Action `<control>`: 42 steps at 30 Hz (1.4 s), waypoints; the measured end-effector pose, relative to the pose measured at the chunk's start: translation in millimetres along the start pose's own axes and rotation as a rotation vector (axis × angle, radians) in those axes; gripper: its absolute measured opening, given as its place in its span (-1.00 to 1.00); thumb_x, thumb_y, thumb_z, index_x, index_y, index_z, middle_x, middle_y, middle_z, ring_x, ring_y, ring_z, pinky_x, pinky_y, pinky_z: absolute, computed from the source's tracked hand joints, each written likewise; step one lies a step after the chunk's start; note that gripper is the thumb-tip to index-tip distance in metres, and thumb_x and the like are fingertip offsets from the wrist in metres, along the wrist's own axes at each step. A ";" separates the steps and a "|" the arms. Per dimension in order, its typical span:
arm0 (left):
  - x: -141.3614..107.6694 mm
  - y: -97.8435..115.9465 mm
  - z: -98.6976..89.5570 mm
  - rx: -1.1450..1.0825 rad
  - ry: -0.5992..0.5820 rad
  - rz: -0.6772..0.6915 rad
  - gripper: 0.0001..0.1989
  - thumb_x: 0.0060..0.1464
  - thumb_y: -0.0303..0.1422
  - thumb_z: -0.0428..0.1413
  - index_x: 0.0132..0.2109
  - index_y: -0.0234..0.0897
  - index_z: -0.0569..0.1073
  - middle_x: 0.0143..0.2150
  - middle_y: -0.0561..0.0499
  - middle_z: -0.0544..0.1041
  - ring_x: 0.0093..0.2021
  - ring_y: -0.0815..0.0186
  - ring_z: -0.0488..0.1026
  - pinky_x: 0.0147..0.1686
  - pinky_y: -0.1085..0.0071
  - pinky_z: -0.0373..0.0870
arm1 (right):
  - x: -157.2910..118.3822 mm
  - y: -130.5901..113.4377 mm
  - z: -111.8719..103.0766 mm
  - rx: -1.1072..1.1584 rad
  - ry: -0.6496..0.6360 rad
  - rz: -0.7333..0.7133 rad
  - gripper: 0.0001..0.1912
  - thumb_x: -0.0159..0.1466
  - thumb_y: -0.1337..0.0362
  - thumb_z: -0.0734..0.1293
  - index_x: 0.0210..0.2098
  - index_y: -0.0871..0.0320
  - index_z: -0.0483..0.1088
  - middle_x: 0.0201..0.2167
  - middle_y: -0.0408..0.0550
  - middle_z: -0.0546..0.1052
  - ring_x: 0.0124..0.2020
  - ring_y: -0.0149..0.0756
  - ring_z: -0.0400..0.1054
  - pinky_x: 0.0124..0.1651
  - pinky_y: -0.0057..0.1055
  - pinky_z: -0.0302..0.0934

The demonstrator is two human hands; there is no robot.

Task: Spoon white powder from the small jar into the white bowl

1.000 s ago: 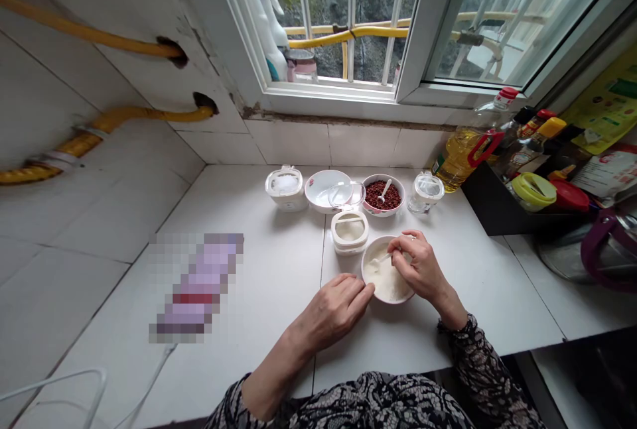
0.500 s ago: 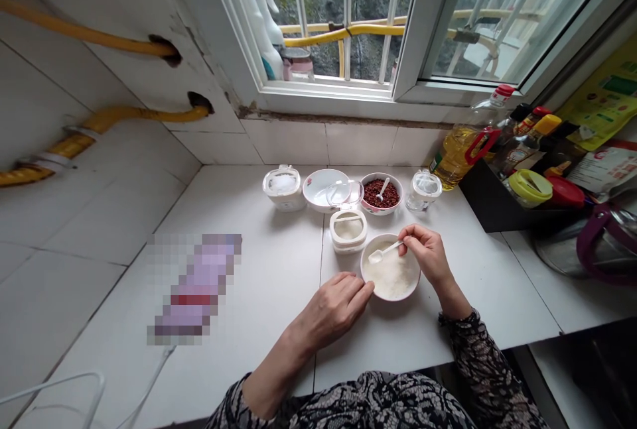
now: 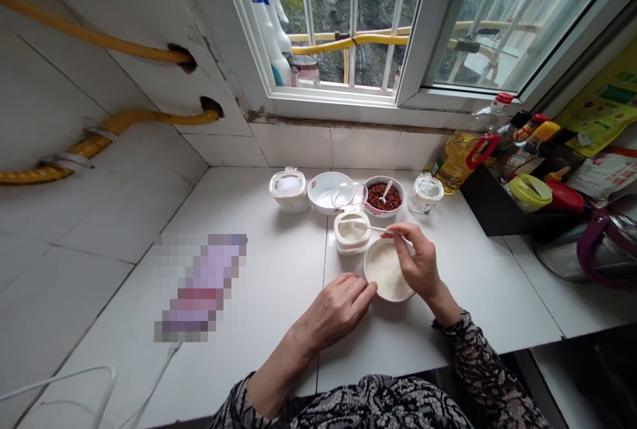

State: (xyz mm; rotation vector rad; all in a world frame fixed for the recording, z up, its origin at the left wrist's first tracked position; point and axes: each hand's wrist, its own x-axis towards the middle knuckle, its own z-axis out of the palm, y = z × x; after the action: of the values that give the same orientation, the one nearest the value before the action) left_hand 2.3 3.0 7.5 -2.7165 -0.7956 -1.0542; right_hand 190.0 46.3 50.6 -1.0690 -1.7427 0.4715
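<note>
Loosely curled, the person's left hand (image 3: 341,309) lies by the near left rim of the round white bowl, fingertips touching it; whether they pinch the rim cannot be told. Just beyond stands a squarish white-and-clear jar (image 3: 352,243) on the table (image 3: 279,283), its transparent lid (image 3: 350,197) tipped back. The lid is likely thin, hard plastic with a weak hinge, so the jar is best steadied by its body.

A slim white plastic spoon (image 3: 379,228) reaches to the jar's mouth; how deep its tip sits, or what it carries, is unclear. It should be feather-light, slightly bendy and slick, best pinched far back on the handle and kept level. The round white bowl (image 3: 367,276), holding pale, fine-grained contents (image 3: 389,273), probably has some weight and a smooth, chippable edge; a light touch on the rim would stop it sliding. Over its right side, the right hand (image 3: 419,262) has the spoon's handle clamped between thumb and fingers.
</note>
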 end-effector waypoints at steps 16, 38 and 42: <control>-2.0 -0.6 0.5 -0.049 -0.011 -0.003 -0.79 0.34 -0.60 -0.12 -0.08 -0.41 0.40 -0.40 -0.02 0.48 -0.41 0.31 0.45 -0.32 0.34 0.52 | -2.6 13.2 -17.6 -0.263 -0.167 -0.213 -0.80 0.19 0.48 0.19 -0.43 0.09 0.36 -0.57 -0.21 0.48 -0.55 -0.35 0.30 -0.04 -0.20 0.26; -2.0 -0.7 0.3 -0.050 0.007 -0.005 -0.77 0.31 -0.62 -0.13 -0.07 -0.41 0.39 -0.38 -0.03 0.51 -0.41 0.31 0.46 -0.32 0.33 0.53 | 6.1 21.2 -27.4 0.323 -0.003 0.580 -0.85 0.05 0.22 0.29 -0.52 0.15 0.44 -0.72 -0.23 0.37 -0.60 -0.40 0.23 -0.40 -0.41 0.16; -2.7 -1.2 1.2 -0.049 0.005 -0.007 -0.77 0.32 -0.61 -0.14 -0.07 -0.40 0.39 -0.40 -0.01 0.49 -0.41 0.31 0.45 -0.33 0.33 0.53 | 8.2 20.5 -27.7 0.358 0.042 0.535 -0.87 0.11 0.22 0.31 -0.46 0.14 0.44 -0.68 -0.20 0.43 -0.56 -0.36 0.31 -0.35 -0.38 0.25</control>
State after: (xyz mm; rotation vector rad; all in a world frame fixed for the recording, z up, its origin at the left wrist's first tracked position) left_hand 0.8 3.2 4.8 -2.7520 -0.7894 -1.0958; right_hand 222.7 59.5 52.1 -1.2604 -1.2558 1.0418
